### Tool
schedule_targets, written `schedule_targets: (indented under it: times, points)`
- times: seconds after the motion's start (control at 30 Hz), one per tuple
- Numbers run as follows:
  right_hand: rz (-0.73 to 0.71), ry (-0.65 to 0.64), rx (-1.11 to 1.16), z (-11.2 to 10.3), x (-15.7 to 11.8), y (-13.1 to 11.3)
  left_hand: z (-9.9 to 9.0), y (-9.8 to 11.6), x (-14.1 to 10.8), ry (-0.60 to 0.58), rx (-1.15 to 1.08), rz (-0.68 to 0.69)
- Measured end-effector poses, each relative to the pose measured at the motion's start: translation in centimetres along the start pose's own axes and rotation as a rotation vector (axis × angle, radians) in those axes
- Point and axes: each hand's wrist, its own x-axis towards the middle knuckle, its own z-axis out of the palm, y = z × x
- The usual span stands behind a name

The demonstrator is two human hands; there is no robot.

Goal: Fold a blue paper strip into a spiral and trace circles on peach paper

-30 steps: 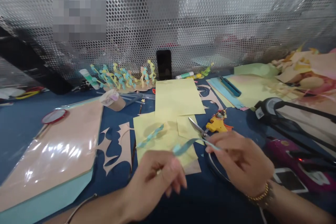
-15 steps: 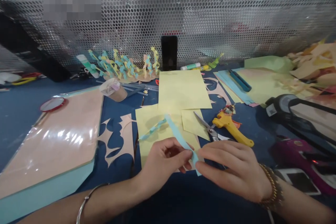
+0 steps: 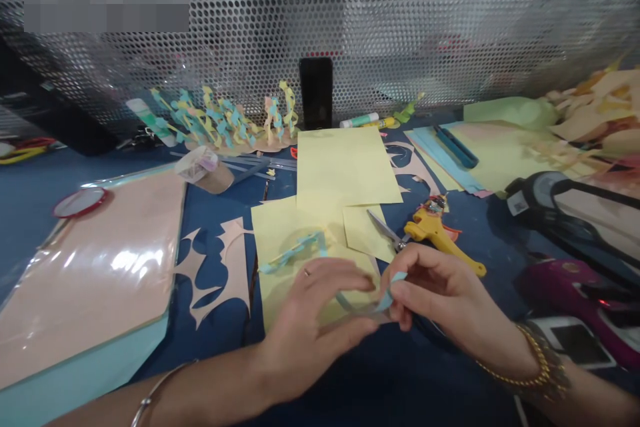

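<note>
My right hand [image 3: 440, 293] pinches a narrow light-blue paper strip [image 3: 393, 293] between thumb and fingers. My left hand [image 3: 315, 323] curls around the strip's other part, which bends in a shallow arc between the hands. Beneath my left hand lies a pale yellow paper sheet [image 3: 280, 233] carrying a curled blue-and-yellow strip [image 3: 295, 252]. Steel scissors [image 3: 384, 232] lie just beyond my right fingers, partly hidden by them. Close by sits a yellow-handled tool [image 3: 440, 233].
A large yellow sheet [image 3: 345, 167] lies ahead, with a black phone [image 3: 316, 93] upright behind it. Curled paper strips stand on a base [image 3: 225, 123]. Peach cut-outs [image 3: 220, 267], a plastic-covered board [image 3: 85, 273], a magenta object [image 3: 565, 287] and a perforated metal screen [image 3: 400, 13] surround the hands.
My hands have bent the blue strip into an arc, and it now lies lower and more curved. The view has shifted slightly; the scissors and yellow tool have not visibly moved.
</note>
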Motion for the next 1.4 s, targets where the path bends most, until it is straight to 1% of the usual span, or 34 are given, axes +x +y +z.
schedule_targets:
  times: [0.03, 0.07, 0.1, 0.13, 0.2, 0.23, 0.3, 0.37, 0.47, 0.5, 0.57, 0.63, 0.7, 0.8, 0.9, 0.97, 1.07, 1.13, 1.17, 1.27, 1.33, 1.4]
  points:
    - [0.006, -0.003, 0.040, 0.0, 0.0, 0.1, 0.1, 0.0, 0.0, -0.043, -0.015, -0.047]
    - [-0.019, 0.007, 0.041, -0.1, 0.1, 0.1, 0.1, 0.1, 0.1, -0.067, -0.056, -0.102]
    - [-0.073, 0.031, 0.006, -0.2, 0.1, 0.1, 0.2, 0.2, 0.1, -0.076, -0.123, -0.164]
    - [-0.150, 0.064, -0.064, -0.3, 0.0, 0.1, 0.3, 0.3, 0.1, -0.082, -0.213, -0.224]
    - [-0.308, 0.126, -0.284, -0.5, -0.1, 0.0, 0.5, 0.5, 0.1, -0.091, -0.430, -0.322]
    - [-0.374, 0.137, -0.410, -0.6, -0.1, -0.1, 0.5, 0.7, 0.1, -0.099, -0.529, -0.354]
    - [-0.453, 0.123, -0.627, -0.7, -0.2, -0.2, 0.6, 0.9, 0.2, -0.113, -0.652, -0.384]
    - [-0.495, 0.136, -0.726, -0.8, -0.3, -0.2, 0.6, 0.9, 0.2, -0.126, -0.694, -0.400]
    - [-0.572, 0.212, -0.765, -0.8, -0.3, -0.1, 0.6, 0.8, 0.2, -0.131, -0.709, -0.422]
    - [-0.608, 0.216, -0.786, -0.8, -0.3, -0.1, 0.5, 0.7, 0.2, -0.127, -0.712, -0.432]
    - [-0.683, 0.187, -0.858, -0.8, -0.3, -0.1, 0.5, 0.5, 0.2, -0.122, -0.718, -0.453]
    - [-0.709, 0.165, -0.929, -0.8, -0.2, -0.2, 0.6, 0.4, 0.1, -0.117, -0.717, -0.465]
    - [-0.672, 0.177, -0.959, -0.8, -0.2, -0.3, 0.6, 0.5, 0.1, -0.126, -0.713, -0.462]
    - [-0.554, 0.184, -0.917, -0.8, 0.0, -0.2, 0.6, 0.7, 0.1, -0.130, -0.699, -0.443]
    - [-0.399, 0.117, -0.834, -0.5, 0.0, -0.1, 0.5, 0.6, 0.2, -0.048, -0.605, -0.405]
    - [-0.268, 0.050, -0.742, -0.2, 0.0, -0.1, 0.4, 0.4, 0.2, 0.027, -0.497, -0.337]
    - [-0.014, -0.051, -0.486, 0.3, 0.0, 0.0, 0.3, 0.0, 0.2, 0.075, -0.349, -0.228]
    - [0.135, -0.104, -0.240, 0.5, 0.0, 0.3, 0.2, -0.1, 0.1, 0.064, -0.276, -0.204]
    - [0.185, -0.120, -0.118, 0.5, 0.0, 0.4, 0.2, 0.0, 0.1, 0.055, -0.248, -0.197]
    - [0.268, -0.137, 0.152, 0.8, 0.0, 0.6, 0.2, 0.1, 0.0, 0.041, -0.191, -0.159]
    - [0.294, -0.136, 0.246, 0.9, -0.1, 0.7, 0.3, 0.2, 0.0, 0.043, -0.159, -0.129]
    - [0.297, -0.136, 0.284, 1.0, -0.1, 0.8, 0.3, 0.2, 0.1, 0.038, -0.127, -0.104]
